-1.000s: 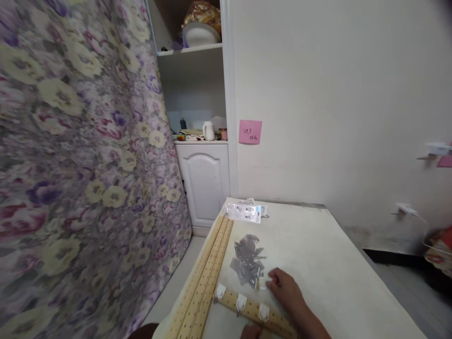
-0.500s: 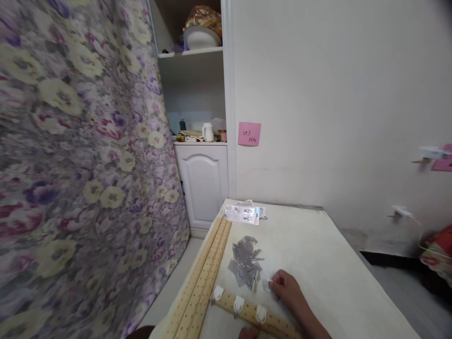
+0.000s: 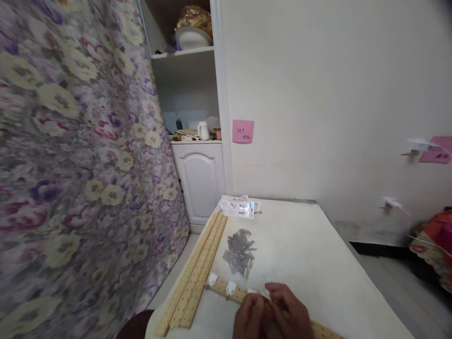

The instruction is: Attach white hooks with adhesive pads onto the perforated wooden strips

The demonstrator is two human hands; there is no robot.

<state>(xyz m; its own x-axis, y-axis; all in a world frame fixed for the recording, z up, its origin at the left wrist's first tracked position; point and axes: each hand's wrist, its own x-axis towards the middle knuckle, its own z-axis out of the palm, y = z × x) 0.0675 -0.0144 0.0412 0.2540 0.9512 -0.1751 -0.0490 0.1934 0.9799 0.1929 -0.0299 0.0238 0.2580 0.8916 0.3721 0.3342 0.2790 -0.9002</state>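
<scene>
A perforated wooden strip (image 3: 237,294) lies across the near part of the table, running under my hands. White plastic hook pieces stand along it, one white hook (image 3: 213,279) at its left end and another white hook (image 3: 230,288) beside it; a third is partly covered by my fingers. My left hand (image 3: 248,316) is closed over the strip, fingers bent, what they pinch hidden. Close against it, my right hand (image 3: 290,311) is closed with its fingertips at a small white piece (image 3: 264,293), mostly covered. Beyond the strip lies a pile of grey, flat pieces (image 3: 239,252).
Several long perforated wooden strips (image 3: 201,268) lie along the table's left edge. Clear plastic packaging (image 3: 236,208) rests at the far end of the white table (image 3: 318,254). A floral curtain (image 3: 88,165) hangs at left; a dark round object (image 3: 136,325) shows below.
My right hand has moved left with the white piece, from beside the grey pile to the strip. My left hand has come up into view against it. The camera view has shifted slightly.
</scene>
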